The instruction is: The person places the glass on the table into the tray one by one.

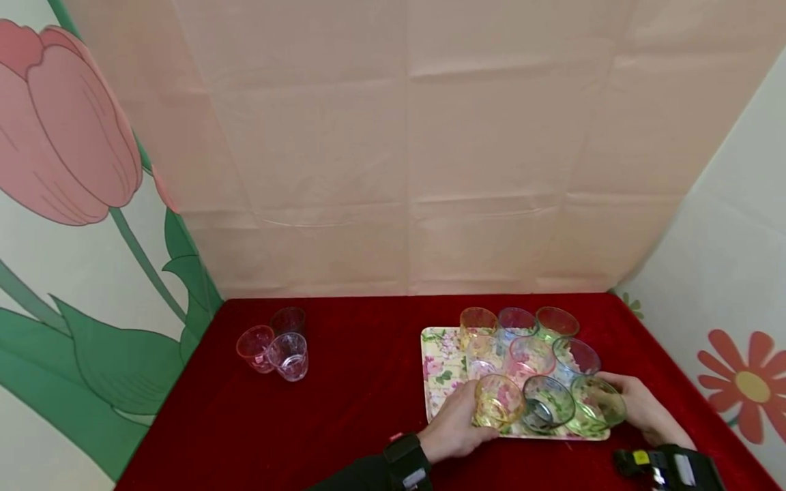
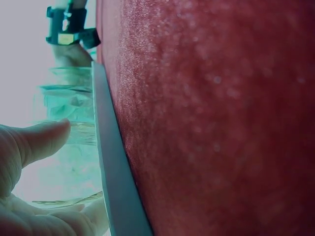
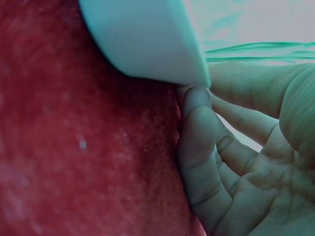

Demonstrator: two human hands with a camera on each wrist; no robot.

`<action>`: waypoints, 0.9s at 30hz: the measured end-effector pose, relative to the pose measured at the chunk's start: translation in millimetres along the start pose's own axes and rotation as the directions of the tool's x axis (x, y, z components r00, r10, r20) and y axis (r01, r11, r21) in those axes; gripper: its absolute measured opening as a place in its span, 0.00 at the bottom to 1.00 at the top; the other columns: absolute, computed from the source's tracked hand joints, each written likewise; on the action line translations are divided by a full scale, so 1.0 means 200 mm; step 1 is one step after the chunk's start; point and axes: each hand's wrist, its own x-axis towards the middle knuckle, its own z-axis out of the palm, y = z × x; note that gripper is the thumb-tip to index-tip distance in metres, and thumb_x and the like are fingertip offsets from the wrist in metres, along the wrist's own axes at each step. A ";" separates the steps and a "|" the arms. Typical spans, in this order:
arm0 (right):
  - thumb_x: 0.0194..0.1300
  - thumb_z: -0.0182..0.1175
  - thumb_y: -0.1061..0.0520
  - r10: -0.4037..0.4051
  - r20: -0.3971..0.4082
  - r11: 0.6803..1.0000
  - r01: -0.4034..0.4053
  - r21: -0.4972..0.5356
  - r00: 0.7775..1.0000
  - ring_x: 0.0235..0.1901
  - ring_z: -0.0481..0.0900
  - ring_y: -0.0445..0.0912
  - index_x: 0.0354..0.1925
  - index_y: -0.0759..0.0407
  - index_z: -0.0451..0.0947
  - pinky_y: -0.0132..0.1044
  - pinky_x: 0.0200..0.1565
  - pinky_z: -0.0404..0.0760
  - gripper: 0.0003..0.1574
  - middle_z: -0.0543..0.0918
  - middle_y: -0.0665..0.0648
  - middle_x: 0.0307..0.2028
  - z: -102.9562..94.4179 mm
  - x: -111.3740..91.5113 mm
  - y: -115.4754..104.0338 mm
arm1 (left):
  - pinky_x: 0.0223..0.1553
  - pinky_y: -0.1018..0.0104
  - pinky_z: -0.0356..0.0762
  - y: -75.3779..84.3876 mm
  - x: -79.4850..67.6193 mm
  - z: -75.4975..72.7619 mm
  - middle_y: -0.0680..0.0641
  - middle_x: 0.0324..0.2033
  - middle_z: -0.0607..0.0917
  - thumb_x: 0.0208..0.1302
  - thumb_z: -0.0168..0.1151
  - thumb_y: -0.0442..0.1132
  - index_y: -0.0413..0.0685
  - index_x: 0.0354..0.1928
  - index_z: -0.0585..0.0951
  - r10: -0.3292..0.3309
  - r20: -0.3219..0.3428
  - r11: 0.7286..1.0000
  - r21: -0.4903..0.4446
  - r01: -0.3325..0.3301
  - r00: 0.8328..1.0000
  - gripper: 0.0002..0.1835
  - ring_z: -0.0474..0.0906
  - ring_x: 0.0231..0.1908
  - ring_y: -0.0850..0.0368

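Note:
My left hand (image 1: 456, 424) grips the yellow glass (image 1: 496, 409) at the front left of a floral tray (image 1: 437, 368). In the left wrist view the thumb (image 2: 47, 140) lies along the glass's side. At the tray's front right corner, my right hand (image 1: 645, 408) holds the green-tinted glass (image 1: 594, 416) from the right; its fingers (image 3: 199, 147) curl close by the tray edge, and their contact is partly hidden. Between these two glasses stands a dark grey glass (image 1: 549, 412). Behind this front row, several tinted glasses stand on the tray, including a pink glass (image 1: 528, 358).
Two reddish glasses and a clear pinkish glass (image 1: 290, 358) are grouped at the left of the red cloth (image 1: 356, 382). A beige wall covering (image 1: 405, 170) rises behind the table. Flower-printed sheets flank both sides.

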 end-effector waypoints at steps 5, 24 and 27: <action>0.71 0.64 0.46 0.004 -0.002 1.000 -0.004 0.018 1.000 0.43 0.74 0.50 0.63 0.75 0.72 0.39 0.38 0.80 0.38 0.83 0.61 0.47 0.01 0.00 0.00 | 0.56 0.71 0.71 0.00 -0.02 -0.03 0.54 0.55 0.76 0.55 0.80 0.44 0.50 0.67 0.69 -0.011 -0.002 1.000 0.014 0.011 1.000 0.40 0.71 0.56 0.66; 0.70 0.65 0.44 0.013 -0.013 1.000 -0.013 0.010 1.000 0.41 0.75 0.49 0.61 0.75 0.73 0.40 0.37 0.79 0.38 0.83 0.60 0.45 0.00 -0.01 0.00 | 0.47 0.68 0.81 -0.10 -0.10 -0.32 0.42 0.53 0.84 0.66 0.71 0.38 0.40 0.68 0.73 -0.052 -0.004 0.964 -0.261 0.049 0.999 0.30 0.84 0.48 0.58; 0.70 0.65 0.45 0.002 -0.017 1.000 -0.002 -0.002 1.000 0.41 0.74 0.49 0.60 0.74 0.74 0.39 0.37 0.79 0.37 0.83 0.59 0.44 0.00 -0.01 0.00 | 0.45 0.67 0.82 -0.15 -0.14 -0.42 0.43 0.48 0.86 0.68 0.69 0.40 0.40 0.62 0.79 -0.070 -0.043 0.957 -0.286 0.055 0.997 0.23 0.84 0.44 0.60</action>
